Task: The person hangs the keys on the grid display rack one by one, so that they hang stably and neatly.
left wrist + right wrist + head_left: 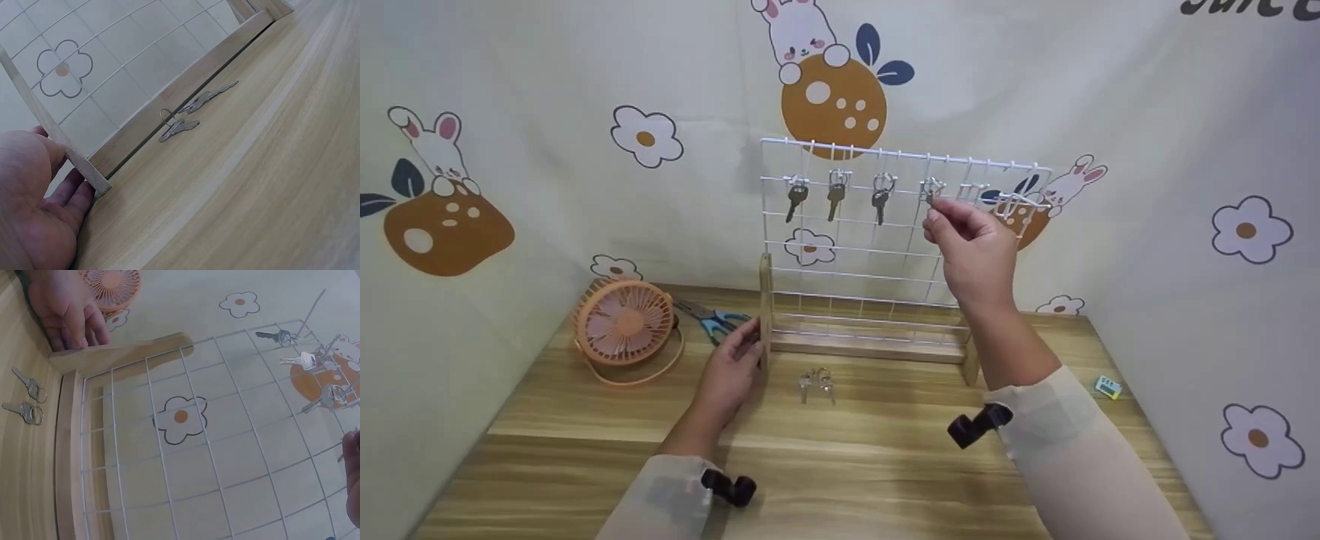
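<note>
A white wire grid rack [855, 277] stands on a wooden base. Three keys on rings hang in a row from its hooks, among them a left key [796, 201], a middle key [836, 199] and a third key [880, 204]. My right hand [979, 251] pinches another key [930, 196] at the fourth hook, its ring up at the hook and its blade mostly hidden by my fingers. With thumb and fingers, my left hand [733, 375] holds the rack's left wooden post [84, 166] near its foot. Two ringed keys [817, 386] lie on the table before the base.
An orange fan [630, 322] stands at the left, with blue-handled pliers [716, 322] behind my left hand. Bare hooks [975, 187] and a white wire piece [1016, 201] are at the rack's upper right. A small packet [1108, 387] lies at the table's right edge.
</note>
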Available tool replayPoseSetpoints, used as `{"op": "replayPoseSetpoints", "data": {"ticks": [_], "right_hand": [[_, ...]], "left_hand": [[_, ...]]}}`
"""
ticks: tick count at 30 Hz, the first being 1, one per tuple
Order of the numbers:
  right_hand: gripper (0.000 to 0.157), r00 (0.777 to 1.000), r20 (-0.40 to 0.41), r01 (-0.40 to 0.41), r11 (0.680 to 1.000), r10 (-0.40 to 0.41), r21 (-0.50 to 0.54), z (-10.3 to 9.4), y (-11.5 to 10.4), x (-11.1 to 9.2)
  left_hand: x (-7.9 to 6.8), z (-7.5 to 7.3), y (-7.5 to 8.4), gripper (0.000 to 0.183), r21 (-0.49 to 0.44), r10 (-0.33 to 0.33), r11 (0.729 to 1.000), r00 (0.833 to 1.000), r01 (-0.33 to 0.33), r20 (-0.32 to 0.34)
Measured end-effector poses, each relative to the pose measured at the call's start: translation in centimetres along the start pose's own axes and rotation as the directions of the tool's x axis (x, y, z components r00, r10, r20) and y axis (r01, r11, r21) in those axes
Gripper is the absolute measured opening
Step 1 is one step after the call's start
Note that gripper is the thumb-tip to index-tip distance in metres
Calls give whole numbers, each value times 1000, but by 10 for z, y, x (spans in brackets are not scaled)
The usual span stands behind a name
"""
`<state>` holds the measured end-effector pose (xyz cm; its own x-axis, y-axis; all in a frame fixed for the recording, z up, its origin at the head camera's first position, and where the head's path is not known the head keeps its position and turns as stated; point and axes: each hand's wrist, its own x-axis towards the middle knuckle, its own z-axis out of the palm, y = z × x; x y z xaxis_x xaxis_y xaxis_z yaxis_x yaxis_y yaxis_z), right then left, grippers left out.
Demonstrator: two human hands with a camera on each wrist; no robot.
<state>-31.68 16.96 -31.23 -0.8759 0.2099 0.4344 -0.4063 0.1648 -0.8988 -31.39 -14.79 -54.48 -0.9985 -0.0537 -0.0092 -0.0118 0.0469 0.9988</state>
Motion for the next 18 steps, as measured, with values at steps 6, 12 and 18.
{"op": "replayPoseSetpoints", "data": {"ticks": [6, 12, 18], "right_hand": [[22, 1000, 14, -19, 1000, 19, 8, 1, 25, -12], [21, 996, 77, -42, 995, 35, 88, 6, 58, -38], [19, 975, 177, -163, 975, 136, 152, 21, 93, -62]], "left_hand": [[0, 1, 0, 49, 20, -10, 1000, 1000, 10, -16], [-1, 0, -1, 50, 42, -26, 999, 1000, 26, -13], [-1, 0, 0, 49, 41, -38, 998, 999, 38, -12]]}}
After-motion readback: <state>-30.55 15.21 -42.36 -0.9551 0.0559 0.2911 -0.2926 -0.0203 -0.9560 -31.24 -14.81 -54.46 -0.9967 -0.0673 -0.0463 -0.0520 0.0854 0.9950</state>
